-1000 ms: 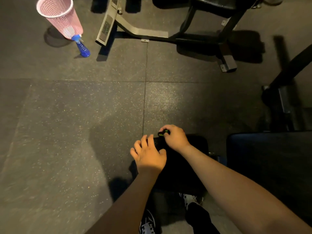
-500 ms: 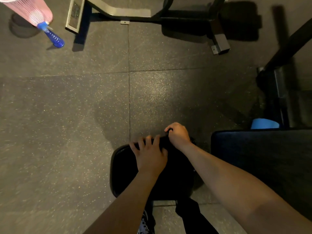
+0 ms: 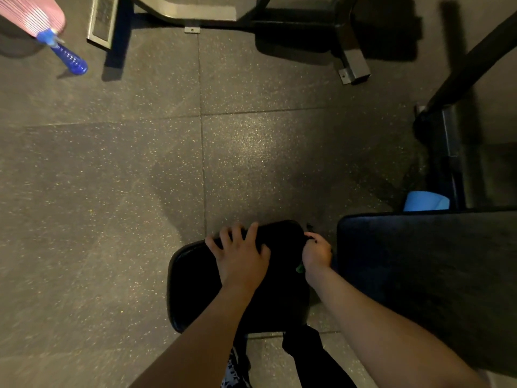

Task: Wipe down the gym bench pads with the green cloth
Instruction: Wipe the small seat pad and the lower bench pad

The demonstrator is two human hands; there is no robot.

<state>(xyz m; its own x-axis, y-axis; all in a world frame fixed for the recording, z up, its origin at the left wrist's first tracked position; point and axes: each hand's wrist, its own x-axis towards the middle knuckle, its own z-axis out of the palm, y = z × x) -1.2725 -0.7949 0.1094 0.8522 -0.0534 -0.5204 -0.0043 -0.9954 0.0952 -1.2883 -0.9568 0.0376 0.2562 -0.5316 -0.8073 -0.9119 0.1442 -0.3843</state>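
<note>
Black seat pad [image 3: 195, 289] under flat left hand [image 3: 242, 257], green cloth [image 3: 300, 267] inside curled right hand [image 3: 317, 253].

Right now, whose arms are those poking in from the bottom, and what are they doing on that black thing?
There is no machine here. The picture comes from a camera worn on a person's head, looking down, so you see their own two arms. The left hand rests flat, fingers spread, on a small black bench pad. The right hand is curled at that pad's right edge. A bit of green cloth peeks out under it, so it seems to hold the cloth for wiping. A bigger dark pad sits to the right. Far off on the speckled floor are a blue spray bottle and a pink basket, with another bench's metal frame nearby.
</note>
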